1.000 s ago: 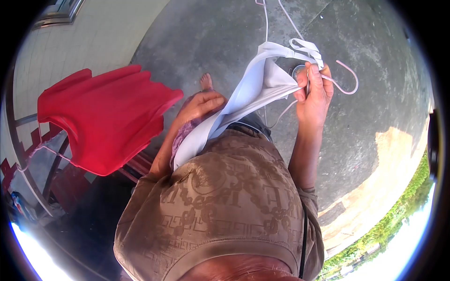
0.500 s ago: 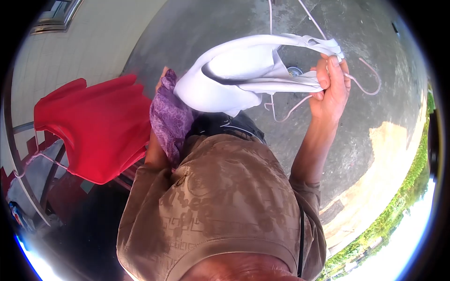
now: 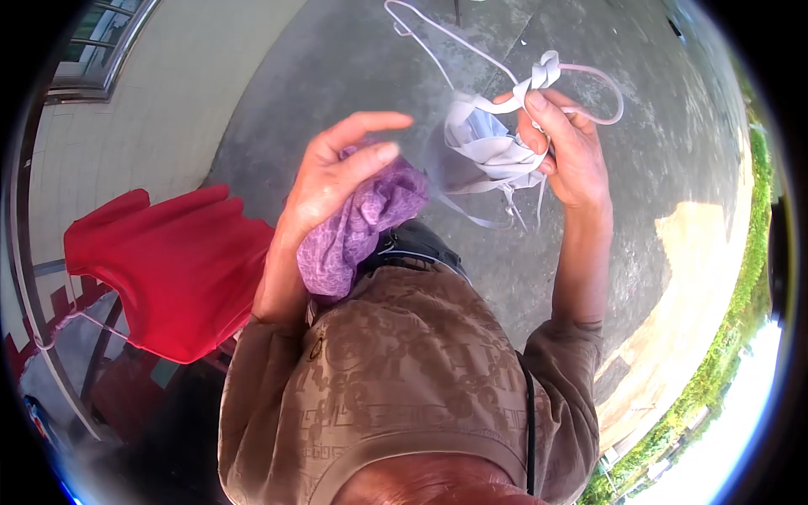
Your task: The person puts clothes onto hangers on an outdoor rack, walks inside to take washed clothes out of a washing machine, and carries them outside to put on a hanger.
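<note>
White garment at the right hand, purple cloth at the left.
Right hand [image 3: 571,156] closed on a pale wire hanger [image 3: 465,42] and a white strap; white garment [image 3: 491,151] hangs bunched just beside it, above concrete floor [image 3: 337,71]. Left hand [image 3: 328,177]: thumb and forefinger parted, patterned purple cloth [image 3: 358,223] against it; other fingers hidden, grip cannot be told. Red garment [image 3: 177,269] hangs near the left forearm.

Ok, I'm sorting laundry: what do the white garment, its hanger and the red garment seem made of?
White garment: smooth, perhaps synthetic fabric, crumpling into soft folds. Hanger: probably plastic-coated wire; slim, pale and smooth. Red garment: matte cloth, draping with rippled edge; fibre unclear.
</note>
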`<state>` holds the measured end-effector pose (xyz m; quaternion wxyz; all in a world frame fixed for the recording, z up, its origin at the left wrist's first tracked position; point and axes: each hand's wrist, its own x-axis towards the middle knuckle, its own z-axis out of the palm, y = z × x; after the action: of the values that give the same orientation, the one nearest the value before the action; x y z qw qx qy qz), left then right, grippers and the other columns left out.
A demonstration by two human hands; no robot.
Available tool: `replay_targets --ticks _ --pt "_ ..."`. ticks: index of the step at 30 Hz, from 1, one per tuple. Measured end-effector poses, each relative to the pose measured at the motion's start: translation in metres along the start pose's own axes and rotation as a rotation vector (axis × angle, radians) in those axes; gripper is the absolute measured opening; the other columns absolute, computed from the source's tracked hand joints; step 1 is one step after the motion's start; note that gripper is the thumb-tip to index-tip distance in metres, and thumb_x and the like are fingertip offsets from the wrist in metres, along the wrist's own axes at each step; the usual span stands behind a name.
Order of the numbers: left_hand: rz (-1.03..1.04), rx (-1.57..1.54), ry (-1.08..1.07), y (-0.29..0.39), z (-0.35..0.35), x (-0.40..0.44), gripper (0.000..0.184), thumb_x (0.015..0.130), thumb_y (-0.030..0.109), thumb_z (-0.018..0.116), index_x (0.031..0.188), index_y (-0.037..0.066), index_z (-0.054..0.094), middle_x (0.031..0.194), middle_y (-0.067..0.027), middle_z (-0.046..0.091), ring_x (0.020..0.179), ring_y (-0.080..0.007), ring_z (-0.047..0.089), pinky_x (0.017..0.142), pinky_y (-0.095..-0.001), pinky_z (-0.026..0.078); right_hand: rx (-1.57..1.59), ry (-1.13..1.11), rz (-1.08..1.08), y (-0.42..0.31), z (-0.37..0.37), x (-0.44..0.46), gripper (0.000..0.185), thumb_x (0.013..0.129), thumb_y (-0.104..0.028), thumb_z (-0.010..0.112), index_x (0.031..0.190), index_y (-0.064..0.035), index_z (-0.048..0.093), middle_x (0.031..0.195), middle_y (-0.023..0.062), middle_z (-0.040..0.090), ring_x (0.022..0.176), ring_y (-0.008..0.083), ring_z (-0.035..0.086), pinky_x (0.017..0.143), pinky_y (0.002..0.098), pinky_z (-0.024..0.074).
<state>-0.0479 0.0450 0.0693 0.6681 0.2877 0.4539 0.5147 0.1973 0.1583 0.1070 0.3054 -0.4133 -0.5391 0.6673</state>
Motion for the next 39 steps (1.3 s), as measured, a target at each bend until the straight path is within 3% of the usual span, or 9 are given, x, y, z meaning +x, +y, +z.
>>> replay_targets --ticks 2,5,11,17,25,29,31,33,39 --pt "0.261 0.420 -0.077 0.005 0.025 0.033 0.038 0.091 0.015 0.069 0.128 0.009 0.061 0.080 -0.0005 0.065 0.072 -0.0066 0.058 0.064 -0.0228 0.047 -0.010 -0.039 0.027 -0.006 0.003 0.002 0.033 0.097 -0.030 0.058 0.104 -0.0003 0.070 0.058 -0.0054 0.043 0.046 0.0015 0.031 0.041 0.0204 0.0195" --pt "0.263 0.761 -0.118 0.008 0.053 0.065 0.030 0.091 0.020 0.070 0.118 0.008 0.066 0.078 -0.0006 0.064 0.071 -0.0068 0.057 0.065 -0.0234 0.047 0.006 -0.087 0.054 -0.008 0.008 0.000 0.031 0.097 -0.029 0.061 0.104 -0.0008 0.069 0.059 -0.0047 0.044 0.046 0.0015 0.033 0.041 0.0206 0.0202" --pt "0.224 0.442 0.085 0.000 0.030 0.071 0.025 0.093 0.025 0.064 0.087 0.001 0.069 0.073 -0.0010 0.065 0.065 -0.0082 0.056 0.060 -0.0260 0.046 0.048 -0.004 -0.034 0.002 -0.018 -0.007 0.030 0.094 -0.025 0.066 0.111 -0.0006 0.068 0.063 -0.0051 0.046 0.048 0.0017 0.033 0.042 0.0207 0.0207" --pt "0.248 0.356 0.325 0.038 -0.010 0.052 0.030 0.095 0.028 0.064 0.083 0.001 0.069 0.072 0.0002 0.063 0.063 -0.0056 0.052 0.058 -0.0221 0.043 -0.103 0.183 -0.048 0.002 -0.050 -0.021 0.022 0.088 -0.014 0.070 0.109 -0.0082 0.070 0.073 -0.0067 0.057 0.058 -0.0001 0.041 0.050 0.0186 0.0283" --pt "0.417 0.915 0.516 0.033 -0.028 0.039 0.018 0.089 0.019 0.068 0.089 0.001 0.069 0.067 0.0038 0.057 0.063 -0.0048 0.048 0.058 -0.0236 0.042 -0.294 0.300 -0.200 0.015 -0.045 -0.026 0.013 0.088 -0.017 0.071 0.096 -0.0071 0.069 0.076 -0.0051 0.059 0.065 0.0019 0.047 0.056 0.0183 0.0360" --pt "0.240 1.170 0.434 0.034 -0.027 0.033 0.019 0.088 0.019 0.070 0.088 0.000 0.069 0.067 0.0047 0.055 0.065 -0.0038 0.045 0.057 -0.0235 0.039 -0.256 0.338 -0.212 0.022 -0.047 -0.021 0.019 0.087 -0.025 0.073 0.095 -0.0079 0.069 0.073 -0.0060 0.056 0.062 0.0014 0.043 0.055 0.0175 0.0341" --pt "0.031 1.280 0.358 0.038 -0.019 0.029 0.022 0.087 0.022 0.072 0.087 0.000 0.069 0.066 0.0027 0.055 0.064 -0.0045 0.046 0.057 -0.0249 0.040 -0.276 0.322 -0.164 0.022 -0.049 -0.020 0.028 0.084 -0.031 0.074 0.098 -0.0070 0.069 0.077 -0.0009 0.064 0.066 0.0081 0.055 0.059 0.0230 0.0432" --pt "-0.009 1.331 0.300 0.038 -0.024 0.028 0.022 0.086 0.022 0.072 0.087 0.000 0.069 0.067 0.0013 0.056 0.065 -0.0049 0.047 0.057 -0.0256 0.041 -0.273 0.336 -0.186 0.024 -0.040 -0.017 0.014 0.090 -0.018 0.069 0.099 -0.0070 0.069 0.073 -0.0033 0.057 0.060 0.0032 0.042 0.055 0.0190 0.0310" --pt "-0.276 0.977 -0.231 0.051 -0.007 0.017 0.016 0.083 0.017 0.073 0.085 0.002 0.068 0.072 0.0033 0.057 0.072 -0.0059 0.049 0.066 -0.0248 0.042 -0.275 0.329 -0.192 0.034 -0.038 -0.004 0.014 0.089 -0.020 0.070 0.098 -0.0087 0.070 0.073 -0.0040 0.057 0.061 0.0029 0.043 0.054 0.0195 0.0321"
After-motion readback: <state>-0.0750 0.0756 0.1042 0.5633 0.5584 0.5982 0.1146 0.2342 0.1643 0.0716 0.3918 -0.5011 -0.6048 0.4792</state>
